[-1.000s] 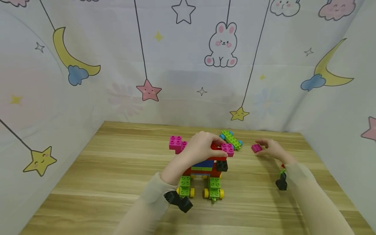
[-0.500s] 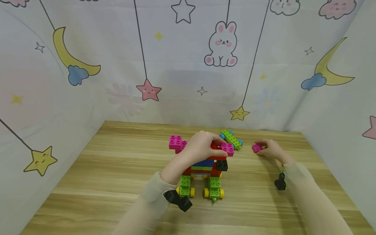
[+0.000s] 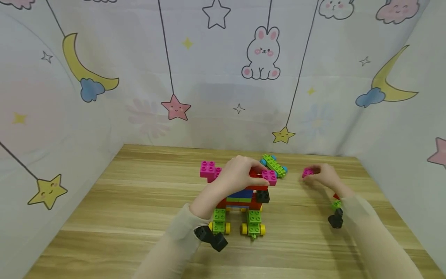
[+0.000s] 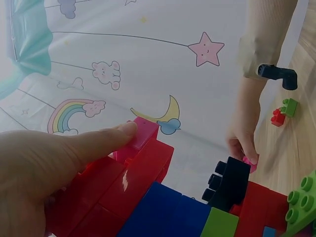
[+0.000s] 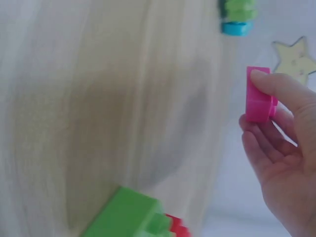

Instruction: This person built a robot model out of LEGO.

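A brick-built toy figure (image 3: 240,200) of red, blue, green and black blocks stands mid-table on green legs with yellow wheels. My left hand (image 3: 237,176) reaches over its top and grips it, thumb against a pink brick (image 3: 269,177) at the right end of the red blocks. More pink bricks (image 3: 208,169) stick up at its left end. Off to the right, my right hand (image 3: 324,176) pinches a separate pink brick (image 5: 256,106) between thumb and fingers, studs facing the palm in the right wrist view. Fingers partly cover that brick in the head view.
Behind the figure lies a green wheeled base (image 3: 274,165) with blue wheels. Small green (image 4: 289,107) and red (image 4: 278,117) bricks lie near the right sleeve. A printed cloth (image 3: 209,128) closes off the wooden table's (image 3: 132,217) back and sides.
My right hand has closed on the loose pink brick, turned it and brought it slightly up and to the right. The left hand stays in place on the toy figure.
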`<state>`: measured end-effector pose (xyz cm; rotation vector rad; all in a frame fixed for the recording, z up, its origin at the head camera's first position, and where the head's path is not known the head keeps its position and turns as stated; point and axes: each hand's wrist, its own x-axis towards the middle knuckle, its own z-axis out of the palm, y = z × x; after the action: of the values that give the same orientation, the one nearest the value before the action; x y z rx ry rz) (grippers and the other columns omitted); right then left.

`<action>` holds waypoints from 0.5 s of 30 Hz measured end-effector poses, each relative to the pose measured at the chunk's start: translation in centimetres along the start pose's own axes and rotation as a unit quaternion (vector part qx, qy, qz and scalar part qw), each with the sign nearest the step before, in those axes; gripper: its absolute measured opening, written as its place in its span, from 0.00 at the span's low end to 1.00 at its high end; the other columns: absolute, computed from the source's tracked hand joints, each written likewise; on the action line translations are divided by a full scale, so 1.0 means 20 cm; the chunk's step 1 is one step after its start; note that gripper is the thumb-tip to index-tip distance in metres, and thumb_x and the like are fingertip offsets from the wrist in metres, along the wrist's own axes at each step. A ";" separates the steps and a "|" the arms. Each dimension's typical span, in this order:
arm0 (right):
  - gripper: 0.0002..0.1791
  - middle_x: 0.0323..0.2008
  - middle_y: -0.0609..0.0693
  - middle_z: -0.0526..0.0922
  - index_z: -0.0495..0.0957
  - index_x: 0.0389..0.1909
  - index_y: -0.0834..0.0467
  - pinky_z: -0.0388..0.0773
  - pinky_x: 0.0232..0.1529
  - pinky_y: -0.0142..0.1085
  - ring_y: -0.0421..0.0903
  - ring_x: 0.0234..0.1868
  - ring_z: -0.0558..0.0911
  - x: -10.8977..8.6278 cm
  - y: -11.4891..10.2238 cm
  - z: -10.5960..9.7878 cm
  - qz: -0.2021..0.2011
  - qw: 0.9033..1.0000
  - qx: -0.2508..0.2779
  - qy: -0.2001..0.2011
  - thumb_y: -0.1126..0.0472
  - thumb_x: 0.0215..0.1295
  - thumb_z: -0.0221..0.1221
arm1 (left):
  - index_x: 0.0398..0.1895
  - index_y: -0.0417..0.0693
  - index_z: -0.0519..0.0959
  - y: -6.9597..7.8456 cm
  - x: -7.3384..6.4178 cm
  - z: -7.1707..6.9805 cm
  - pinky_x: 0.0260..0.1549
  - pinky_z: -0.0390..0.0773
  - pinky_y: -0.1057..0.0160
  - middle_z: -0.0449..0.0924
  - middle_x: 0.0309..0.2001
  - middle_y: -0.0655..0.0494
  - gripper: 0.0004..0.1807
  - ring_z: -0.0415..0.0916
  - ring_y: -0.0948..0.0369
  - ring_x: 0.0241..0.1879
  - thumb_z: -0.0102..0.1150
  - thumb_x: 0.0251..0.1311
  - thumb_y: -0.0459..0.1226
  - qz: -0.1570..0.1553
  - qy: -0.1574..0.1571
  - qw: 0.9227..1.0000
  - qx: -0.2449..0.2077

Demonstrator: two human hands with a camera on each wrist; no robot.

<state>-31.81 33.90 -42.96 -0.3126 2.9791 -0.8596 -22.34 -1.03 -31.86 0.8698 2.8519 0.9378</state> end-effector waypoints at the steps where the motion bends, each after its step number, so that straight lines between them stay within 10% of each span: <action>1: 0.27 0.45 0.68 0.83 0.76 0.54 0.73 0.78 0.42 0.41 0.58 0.44 0.82 -0.01 -0.01 -0.01 0.000 1.000 0.003 0.005 0.58 0.60 0.67 | 0.51 0.52 0.85 0.00 0.00 0.00 0.45 0.80 0.66 0.87 0.46 0.59 0.22 0.81 0.61 0.45 0.69 0.55 0.50 0.000 0.000 1.000 -0.002; 15: 0.25 0.48 0.64 0.83 0.77 0.55 0.67 0.80 0.47 0.44 0.60 0.50 0.82 -0.17 -0.39 -0.14 -0.051 0.996 0.038 0.065 0.54 0.63 0.65 | 0.51 0.51 0.85 0.00 0.00 0.00 0.42 0.80 0.66 0.87 0.44 0.57 0.22 0.81 0.61 0.42 0.69 0.55 0.50 0.006 0.001 1.000 0.001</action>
<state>-27.31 29.63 -36.51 -0.4243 3.0620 -1.0395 -22.29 -0.98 -31.88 0.8876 2.8540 0.9369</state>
